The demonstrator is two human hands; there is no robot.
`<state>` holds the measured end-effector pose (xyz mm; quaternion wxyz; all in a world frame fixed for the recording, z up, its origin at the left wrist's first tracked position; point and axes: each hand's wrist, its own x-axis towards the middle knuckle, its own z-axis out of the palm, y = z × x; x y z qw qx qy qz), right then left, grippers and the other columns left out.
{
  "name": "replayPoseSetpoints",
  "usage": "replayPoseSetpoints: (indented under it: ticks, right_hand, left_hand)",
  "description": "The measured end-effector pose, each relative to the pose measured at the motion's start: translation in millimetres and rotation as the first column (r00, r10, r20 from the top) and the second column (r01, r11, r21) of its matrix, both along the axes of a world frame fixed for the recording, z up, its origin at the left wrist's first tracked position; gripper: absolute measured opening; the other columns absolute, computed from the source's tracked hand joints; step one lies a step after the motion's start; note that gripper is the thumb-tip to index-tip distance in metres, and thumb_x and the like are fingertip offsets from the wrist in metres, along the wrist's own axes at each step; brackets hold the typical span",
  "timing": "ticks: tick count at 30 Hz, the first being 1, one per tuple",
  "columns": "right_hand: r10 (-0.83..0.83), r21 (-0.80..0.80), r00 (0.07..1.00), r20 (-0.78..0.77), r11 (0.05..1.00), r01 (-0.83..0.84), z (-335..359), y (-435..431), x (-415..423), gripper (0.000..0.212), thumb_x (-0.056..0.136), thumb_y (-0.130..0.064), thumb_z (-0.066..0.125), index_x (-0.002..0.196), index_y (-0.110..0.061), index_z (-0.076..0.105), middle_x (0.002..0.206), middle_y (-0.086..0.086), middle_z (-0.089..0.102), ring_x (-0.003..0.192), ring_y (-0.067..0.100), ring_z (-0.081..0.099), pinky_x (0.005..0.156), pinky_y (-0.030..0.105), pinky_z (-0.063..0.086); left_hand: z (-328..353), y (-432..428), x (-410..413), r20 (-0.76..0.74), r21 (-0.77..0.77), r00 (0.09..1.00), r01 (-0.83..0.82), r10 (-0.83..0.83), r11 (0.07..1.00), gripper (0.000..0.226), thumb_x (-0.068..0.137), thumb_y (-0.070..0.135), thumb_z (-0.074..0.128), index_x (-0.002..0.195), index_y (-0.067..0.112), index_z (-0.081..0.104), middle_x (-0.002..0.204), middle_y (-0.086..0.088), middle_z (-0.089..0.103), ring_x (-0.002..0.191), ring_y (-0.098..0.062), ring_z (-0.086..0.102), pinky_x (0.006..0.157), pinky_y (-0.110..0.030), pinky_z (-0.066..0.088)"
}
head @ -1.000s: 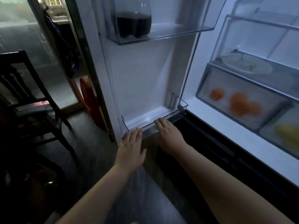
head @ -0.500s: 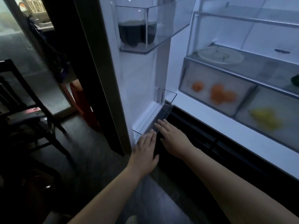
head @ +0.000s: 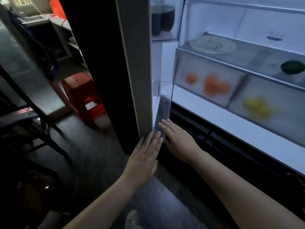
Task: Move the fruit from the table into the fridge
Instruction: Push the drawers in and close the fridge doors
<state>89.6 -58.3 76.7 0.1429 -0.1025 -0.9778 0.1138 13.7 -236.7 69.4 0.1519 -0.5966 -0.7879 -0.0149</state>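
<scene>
Flat-palmed, both hands press on the white fridge door [head: 143, 66] near its bottom corner: neither grip has hold of anything, fingers straight and together. Left hand [head: 145, 157] lies w/ fingertips on the door's lower edge; right hand [head: 179, 142] sits just beside it, fingertips touching the clear plastic door bin [head: 165, 103] at the door's foot. Door stands edge-on to the camera, partly ajar.

Inside the lit fridge, fruit sits behind frosted crisper fronts: orange round fruit [head: 212, 84] in the left-hand translucent drawer [head: 198, 63], yellow fruit [head: 257, 107] in the drawer to its right, shapes blurred through the plastic. On the glass shelf [head: 254, 58] above, a dark green round fruit [head: 292, 67] at far right, and a pale round plate [head: 212, 45] well apart to its left. Upper door bin holds a clear bottle of dark liquid [head: 162, 19].

Outside, a red plastic stool [head: 82, 96] stands on the dark floor behind the door; a dark wooden chair [head: 24, 116] at left. A pale shoe [head: 132, 218] shows at bottom centre.
</scene>
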Motion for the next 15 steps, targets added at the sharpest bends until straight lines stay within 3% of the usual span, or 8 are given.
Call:
replayPoseSetpoints:
  ticks: [3,6,10,12,15]
  right_hand:
    - [-0.01,-0.003,1.0,-0.011,1.0,0.01,-8.0,-1.4,10.4,0.062,0.089,-0.02,0.06,0.143,-0.004,0.036,0.149,0.014,0.035,0.141,0.027,0.027,0.112,0.044,0.03]
    - [-0.068,-0.069,0.997,-0.047,0.996,0.064,-5.1,-2.9,24.1,0.064,0.088,-0.017,0.059,0.144,-0.005,0.032,0.15,0.013,0.033,0.142,0.026,0.024,0.111,0.045,0.031]
    - [-0.186,-0.177,0.948,-0.256,0.974,0.144,11.3,-15.1,43.2,0.075,0.087,-0.016,0.062,0.149,-0.01,0.02,0.155,0.007,0.022,0.144,0.016,0.019,0.114,0.03,0.026]
    - [-0.173,-0.088,0.927,-0.332,0.984,0.153,11.6,-19.0,48.1,0.077,0.087,-0.015,0.063,0.149,-0.009,0.019,0.156,0.01,0.016,0.144,0.019,0.018,0.114,0.029,0.026]
    - [-0.144,0.041,0.914,-0.38,0.984,0.172,6.7,-12.4,51.8,0.074,0.085,-0.012,0.066,0.146,-0.001,0.025,0.155,0.018,0.013,0.144,0.032,0.016,0.114,0.042,0.027]
  left_hand:
    - [5.8,0.4,2.1,-0.032,0.053,0.999,-0.008,0.009,0.999,0.087,0.077,0.033,0.063,0.149,0.007,0.022,0.157,-0.011,0.014,0.145,-0.028,0.013,0.113,-0.047,0.02]
    - [13.5,5.7,2.9,-0.014,0.1,0.999,-0.029,0.03,0.995,0.089,0.075,0.031,0.066,0.149,0.01,0.021,0.157,-0.009,0.017,0.144,-0.027,0.013,0.114,-0.048,0.018]
    - [22.0,12.3,2.1,-0.03,0.189,0.999,-0.036,0.042,0.981,0.089,0.077,0.03,0.065,0.15,0.012,0.017,0.157,-0.01,0.013,0.145,-0.028,0.01,0.115,-0.05,0.015]
    - [24.3,16.0,-2.0,-0.051,0.277,0.996,-0.057,0.074,0.959,0.085,0.079,0.03,0.062,0.15,0.014,0.018,0.156,-0.012,0.011,0.144,-0.031,0.008,0.115,-0.052,0.015]
    - [26.0,26.6,-4.2,-0.019,0.37,0.998,-0.055,0.067,0.928,0.078,0.081,0.027,0.06,0.149,0.016,0.024,0.156,-0.014,0.008,0.144,-0.033,0.003,0.116,-0.05,0.014]
